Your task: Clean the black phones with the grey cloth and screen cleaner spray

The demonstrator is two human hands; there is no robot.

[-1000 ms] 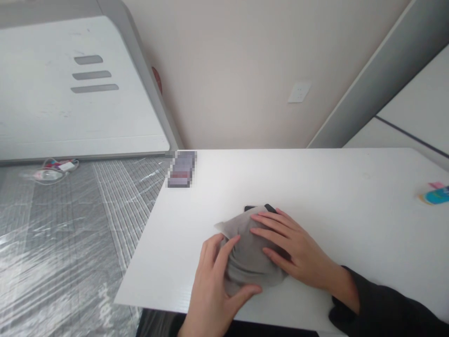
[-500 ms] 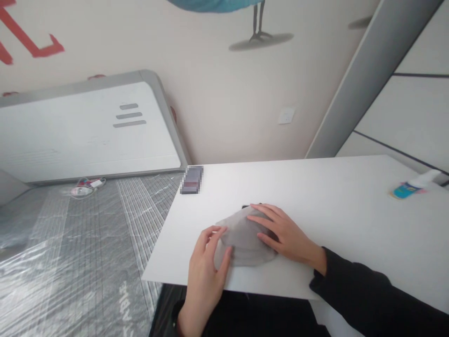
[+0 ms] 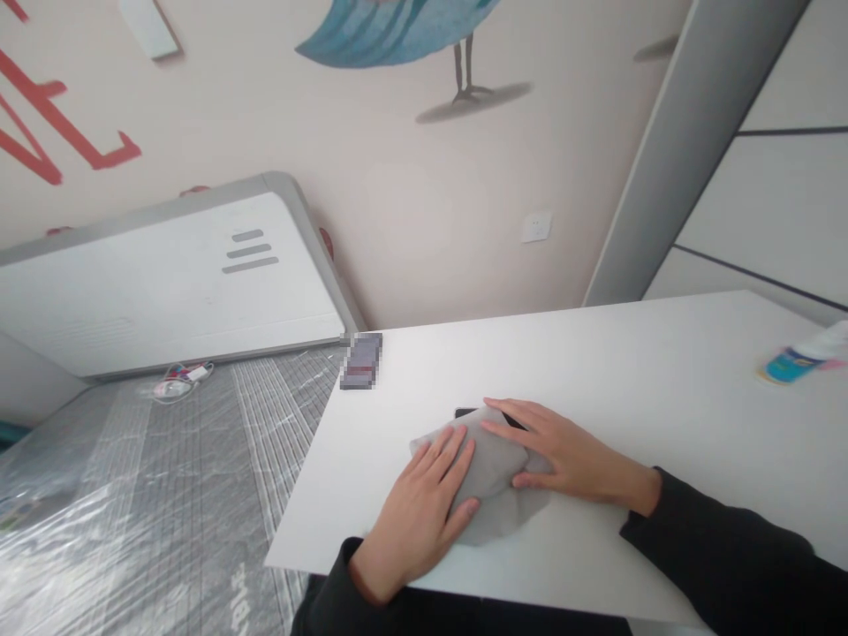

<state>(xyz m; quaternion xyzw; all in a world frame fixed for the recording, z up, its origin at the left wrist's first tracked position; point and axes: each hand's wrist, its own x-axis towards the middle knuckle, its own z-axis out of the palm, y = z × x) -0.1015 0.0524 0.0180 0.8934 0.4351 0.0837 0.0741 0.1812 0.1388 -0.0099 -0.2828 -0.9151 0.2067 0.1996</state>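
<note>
A grey cloth (image 3: 494, 464) lies folded and creased on the white table near its front edge. From under its far edge shows the corner of a flat black object (image 3: 465, 412), whose kind I cannot make out; the cloth hides most of it. My left hand (image 3: 427, 503) rests flat on the cloth's left part, fingers stretched out together and thumb apart. My right hand (image 3: 556, 450) is on the right side, its fingers spread over the far edge of the cloth and the black object, thumb lower on the cloth.
The white table (image 3: 609, 380) extends to the right. A blurred dark rectangular item (image 3: 362, 360) lies at its far left corner. A bottle with a blue label (image 3: 791, 364) is at the far right. Left of the table is a plastic-covered mattress (image 3: 165, 477) with cables (image 3: 192, 378) on it.
My left hand has moved from the cloth's left edge to lie flat on top of it. The right hand has shifted slightly right, and the cloth's folds have changed. The view has tilted a little.
</note>
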